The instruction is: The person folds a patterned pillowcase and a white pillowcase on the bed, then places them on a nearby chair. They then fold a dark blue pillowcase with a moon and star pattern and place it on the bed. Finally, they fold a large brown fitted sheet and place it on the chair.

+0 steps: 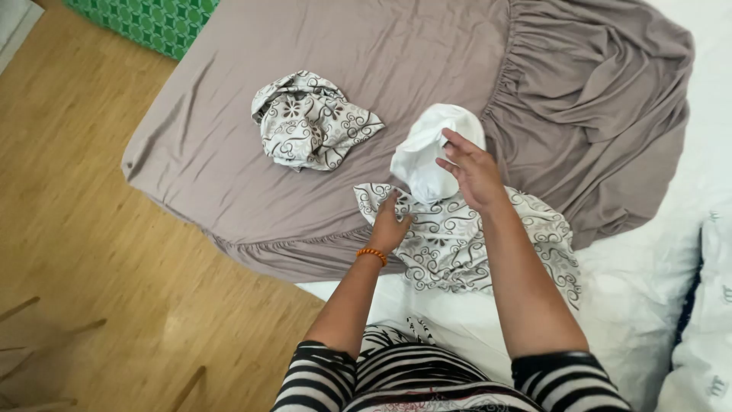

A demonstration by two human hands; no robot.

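Seen from the head camera: left hand [390, 225] pinching the edge of a patterned pillowcase [465, 240] on the bed [625, 259]; right hand [473, 169], fingers loosely spread, against a white pillow [427, 156]. Second crumpled pillowcase [309, 120] nearby on grey sheet [427, 53].

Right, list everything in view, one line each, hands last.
fitted sheet: one, grey-brown, spread across the bed
crumpled patterned cloth: one, white with dark swirls, on the sheet
patterned pillowcase: one, same print, under the hands
white pillow: one, going in or out of the pillowcase, cannot tell which
wooden floor: light brown, left side
green patterned item: one, top left
bead bracelet: one, orange, left wrist
left hand: grips pillowcase edge
right hand: on the pillow
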